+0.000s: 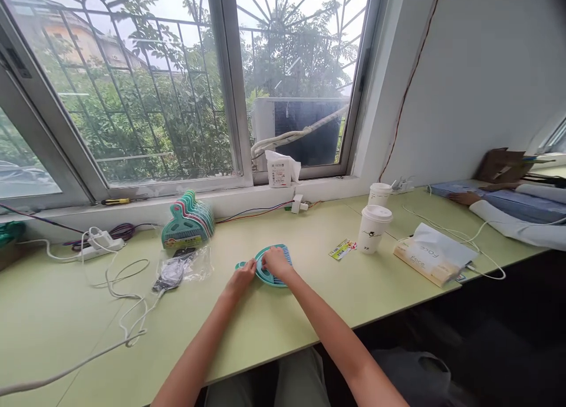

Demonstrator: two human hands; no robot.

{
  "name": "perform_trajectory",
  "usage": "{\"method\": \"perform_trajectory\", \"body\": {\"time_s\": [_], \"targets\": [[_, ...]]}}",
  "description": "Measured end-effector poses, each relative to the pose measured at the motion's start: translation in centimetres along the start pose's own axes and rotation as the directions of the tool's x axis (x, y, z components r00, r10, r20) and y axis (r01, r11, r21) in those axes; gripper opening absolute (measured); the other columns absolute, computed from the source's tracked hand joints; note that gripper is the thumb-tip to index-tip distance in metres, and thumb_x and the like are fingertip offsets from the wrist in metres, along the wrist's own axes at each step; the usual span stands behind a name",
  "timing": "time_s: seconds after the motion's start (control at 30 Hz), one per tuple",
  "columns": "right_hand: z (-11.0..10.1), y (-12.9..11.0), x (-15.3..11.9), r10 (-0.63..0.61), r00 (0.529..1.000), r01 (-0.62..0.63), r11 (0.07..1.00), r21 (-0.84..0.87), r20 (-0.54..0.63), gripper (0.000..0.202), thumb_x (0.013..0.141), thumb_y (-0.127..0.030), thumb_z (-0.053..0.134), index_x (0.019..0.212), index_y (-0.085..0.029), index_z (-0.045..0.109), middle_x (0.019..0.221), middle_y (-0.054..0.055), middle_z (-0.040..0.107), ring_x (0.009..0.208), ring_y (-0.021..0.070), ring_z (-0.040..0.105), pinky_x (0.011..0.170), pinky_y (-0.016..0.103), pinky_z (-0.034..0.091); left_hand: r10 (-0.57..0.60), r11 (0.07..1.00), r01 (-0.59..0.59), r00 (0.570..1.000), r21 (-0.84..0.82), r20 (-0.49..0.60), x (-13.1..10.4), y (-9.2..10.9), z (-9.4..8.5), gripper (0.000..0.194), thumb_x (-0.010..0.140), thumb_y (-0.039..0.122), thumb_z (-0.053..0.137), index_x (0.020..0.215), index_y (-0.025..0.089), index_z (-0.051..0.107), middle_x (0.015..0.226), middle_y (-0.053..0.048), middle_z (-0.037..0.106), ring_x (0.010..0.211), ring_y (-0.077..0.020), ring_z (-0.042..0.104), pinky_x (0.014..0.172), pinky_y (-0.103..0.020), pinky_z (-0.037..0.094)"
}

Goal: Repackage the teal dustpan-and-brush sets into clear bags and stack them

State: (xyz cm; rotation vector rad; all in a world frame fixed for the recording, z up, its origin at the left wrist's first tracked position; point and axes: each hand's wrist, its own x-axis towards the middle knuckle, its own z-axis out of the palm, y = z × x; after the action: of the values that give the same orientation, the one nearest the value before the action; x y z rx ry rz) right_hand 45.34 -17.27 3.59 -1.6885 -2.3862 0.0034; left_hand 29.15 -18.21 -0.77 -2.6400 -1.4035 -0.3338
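A small teal dustpan and brush set [268, 279] lies on the table in front of me, its ribbed bristle-like side to the right. My left hand [246, 273] is closed on its handle end at the left. Over the middle of the set, my right hand [275, 262] has its fingers bent down and closed on it; the fingertips are partly hidden. Further left stands a row of similar sets [184, 224] in teal, red and white, packed together with a label in front. A yellow-green label card [342, 249] lies flat to the right.
Two white lidded cups [374, 230] and a tissue pack [431, 256] stand to the right. White cables [132, 304], a power strip [101, 243] and a clear plastic bag [198, 265] lie left. Another person's sleeve [504, 218] and hands rest on a blue box at far right.
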Motion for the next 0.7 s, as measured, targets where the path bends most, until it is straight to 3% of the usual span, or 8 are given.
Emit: {"method": "perform_trajectory", "body": {"time_s": [0.17, 0.3, 0.37, 0.43, 0.5, 0.57, 0.6, 0.7], "targets": [[-0.3, -0.9, 0.3, -0.042, 0.998, 0.042, 0.999, 0.000, 0.036, 0.011, 0.073, -0.013, 0.066, 0.074, -0.019, 0.075, 0.083, 0.012, 0.074, 0.080, 0.0231, 0.068, 0.068, 0.026, 0.043, 0.098, 0.993, -0.099, 0.995, -0.057, -0.024, -0.2, -1.2, 1.0, 0.045, 0.083, 0.004, 0.037, 0.120, 0.014, 0.060, 0.125, -0.023, 0.056, 0.115, -0.0308, 0.057, 0.093, -0.044, 0.047], [-0.3, -1.5, 0.0, -0.040, 0.999, 0.040, 0.999, -0.005, 0.027, 0.015, 0.073, -0.010, 0.062, 0.077, -0.017, 0.075, 0.085, 0.015, 0.074, 0.080, 0.0237, 0.068, 0.067, 0.027, 0.044, 0.173, 0.984, -0.173, 0.985, -0.051, 0.005, -0.5, -1.9, 0.7, 0.045, 0.084, 0.003, 0.031, 0.116, 0.015, 0.060, 0.121, -0.020, 0.059, 0.113, -0.0275, 0.058, 0.095, -0.043, 0.045], [-0.1, -1.2, -0.2, -0.038, 0.999, 0.038, 0.999, 0.005, 0.011, 0.013, 0.074, -0.015, 0.063, 0.078, -0.019, 0.074, 0.087, 0.013, 0.074, 0.084, 0.0232, 0.068, 0.070, 0.027, 0.044, 0.165, 0.982, -0.169, 0.985, -0.081, -0.050, -0.7, -2.0, 0.3, 0.041, 0.084, 0.003, 0.034, 0.112, 0.017, 0.061, 0.118, -0.017, 0.060, 0.113, -0.0255, 0.057, 0.099, -0.043, 0.043], [0.0, -0.6, -0.1, -0.019, 1.000, 0.020, 0.999, 0.049, -0.005, 0.011, 0.074, -0.022, 0.065, 0.080, -0.023, 0.073, 0.088, 0.009, 0.075, 0.087, 0.0222, 0.067, 0.073, 0.027, 0.044, 0.056, 0.983, -0.090, 0.976, -0.157, -0.211, -0.7, -1.9, -0.1, 0.035, 0.085, 0.008, 0.041, 0.112, 0.020, 0.060, 0.122, -0.014, 0.058, 0.119, -0.0255, 0.053, 0.105, -0.047, 0.037], [0.2, 0.0, 0.2, 0.066, 0.997, -0.059, 0.988, 0.140, -0.046, 0.012, 0.073, -0.030, 0.067, 0.082, -0.024, 0.072, 0.088, 0.006, 0.074, 0.087, 0.0213, 0.067, 0.071, 0.026, 0.044, -0.225, 0.937, 0.082, 0.884, -0.338, -0.411, -0.5, -1.6, -0.3, 0.035, 0.087, 0.018, 0.047, 0.121, 0.021, 0.054, 0.130, -0.015, 0.051, 0.127, -0.0271, 0.045, 0.108, -0.050, 0.033], [0.3, 0.2, 0.9, 0.222, 0.967, -0.182, 0.947, 0.263, -0.129, 0.018, 0.074, -0.037, 0.066, 0.084, -0.023, 0.070, 0.088, 0.005, 0.073, 0.086, 0.0205, 0.066, 0.069, 0.025, 0.043, -0.527, 0.750, 0.198, 0.755, -0.630, -0.390, 0.0, -1.1, -0.4, 0.045, 0.090, 0.033, 0.046, 0.133, 0.019, 0.043, 0.134, -0.016, 0.048, 0.126, -0.0273, 0.047, 0.104, -0.050, 0.038], [0.3, 0.2, 1.2, 0.293, 0.939, -0.222, 0.917, 0.331, -0.182, 0.021, 0.076, -0.039, 0.065, 0.086, -0.022, 0.069, 0.088, 0.005, 0.073, 0.086, 0.0199, 0.065, 0.069, 0.024, 0.043, -0.601, 0.612, 0.213, 0.751, -0.762, -0.273, 0.4, -0.9, -0.3, 0.049, 0.091, 0.039, 0.043, 0.136, 0.019, 0.039, 0.131, -0.016, 0.051, 0.121, -0.0267, 0.051, 0.099, -0.047, 0.043], [0.2, 0.1, 1.9, 0.366, 0.876, -0.176, 0.849, 0.499, -0.314, 0.020, 0.081, -0.040, 0.061, 0.086, -0.022, 0.068, 0.088, 0.003, 0.072, 0.086, 0.0163, 0.063, 0.073, 0.022, 0.044, -0.440, 0.219, 0.235, 0.890, -0.947, 0.119, 1.6, -0.3, 0.1, 0.055, 0.088, 0.049, 0.047, 0.133, 0.019, 0.043, 0.118, -0.013, 0.061, 0.104, -0.0246, 0.063, 0.084, -0.039, 0.053]]}}
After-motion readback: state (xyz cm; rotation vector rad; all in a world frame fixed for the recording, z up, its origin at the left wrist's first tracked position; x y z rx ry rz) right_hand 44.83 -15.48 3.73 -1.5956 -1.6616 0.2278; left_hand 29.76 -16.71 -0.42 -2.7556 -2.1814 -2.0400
